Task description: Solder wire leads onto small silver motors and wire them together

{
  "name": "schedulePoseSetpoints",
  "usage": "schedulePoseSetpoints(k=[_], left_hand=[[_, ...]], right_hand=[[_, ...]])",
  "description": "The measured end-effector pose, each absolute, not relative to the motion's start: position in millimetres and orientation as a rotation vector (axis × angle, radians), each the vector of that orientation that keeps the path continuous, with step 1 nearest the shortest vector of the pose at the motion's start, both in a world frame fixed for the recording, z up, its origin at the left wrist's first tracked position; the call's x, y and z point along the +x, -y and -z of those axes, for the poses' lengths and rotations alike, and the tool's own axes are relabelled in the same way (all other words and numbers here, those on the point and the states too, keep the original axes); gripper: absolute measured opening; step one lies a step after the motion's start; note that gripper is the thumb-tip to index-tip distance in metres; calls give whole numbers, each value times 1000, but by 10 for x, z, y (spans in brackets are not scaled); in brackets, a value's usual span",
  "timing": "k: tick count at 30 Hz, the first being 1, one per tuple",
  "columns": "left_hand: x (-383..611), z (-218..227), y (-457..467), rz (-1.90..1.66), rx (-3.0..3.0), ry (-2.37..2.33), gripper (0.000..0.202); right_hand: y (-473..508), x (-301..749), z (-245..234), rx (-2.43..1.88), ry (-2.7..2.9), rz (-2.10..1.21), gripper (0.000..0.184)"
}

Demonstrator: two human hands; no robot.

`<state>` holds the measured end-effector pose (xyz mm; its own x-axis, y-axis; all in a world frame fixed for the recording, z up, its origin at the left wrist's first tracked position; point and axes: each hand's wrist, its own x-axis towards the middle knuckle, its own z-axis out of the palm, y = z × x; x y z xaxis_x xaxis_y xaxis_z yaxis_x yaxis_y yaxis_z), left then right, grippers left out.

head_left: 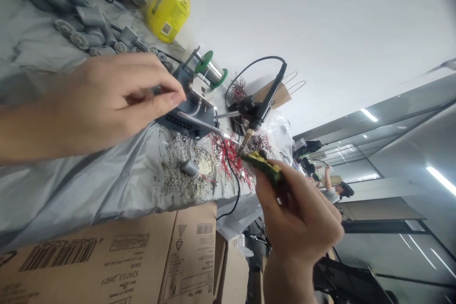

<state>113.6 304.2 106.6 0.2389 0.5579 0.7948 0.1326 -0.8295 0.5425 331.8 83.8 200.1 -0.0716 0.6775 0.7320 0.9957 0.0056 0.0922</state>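
Note:
My left hand (107, 99) hovers over the grey-covered bench (71, 190) with thumb and fingers pinched together; a small dark thing between them is too hidden to name. It sits just left of the blue-grey soldering stand (188, 114). My right hand (299, 218) is closed on a green and yellow sponge piece (265, 164), held up against the tip of the black soldering iron (261, 104), which rests tilted in its holder. The iron's cable loops over the top.
A solder spool with green flanges (212, 70) is mounted on the stand. Red wires (228, 152) and metal scraps litter the sheet. Several grey motors (78, 14) and a yellow bottle (167, 7) lie beyond. Cardboard boxes (117, 256) stand below the bench edge. People work far off (331, 185).

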Motion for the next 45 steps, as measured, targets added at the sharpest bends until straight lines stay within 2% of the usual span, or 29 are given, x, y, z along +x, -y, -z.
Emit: schedulePoseSetpoints(k=[4, 9, 14, 19, 24, 34, 45], left_hand=[[1135, -1075, -3043, -1604, 2159, -623, 24], [1110, -1081, -3058, -1590, 2170, -569, 20], [1108, -1064, -3067, -1588, 2162, -507, 21], [1105, -1080, -3065, -1594, 2198, -520, 20], [1121, -1087, -3074, -1619, 2210, -503, 21], [1122, -1077, -3067, -1615, 2207, -522, 21], [1120, -1062, -3069, -1631, 2225, -535, 19]], right_hand=[[-867, 3334, -2021, -1778, 1963, 675, 26], [-804, 3535, -2075, -1850, 1764, 704, 17], [-941, 3847, -1904, -2006, 1717, 333, 39], [-1112, 3967, -1719, -1828, 1689, 21, 46], [-1160, 4031, -1674, -1714, 1700, -5, 34], [-1054, 4011, -1569, -1609, 1658, -27, 24], [-1101, 3992, -1573, -1616, 1576, -51, 28]])
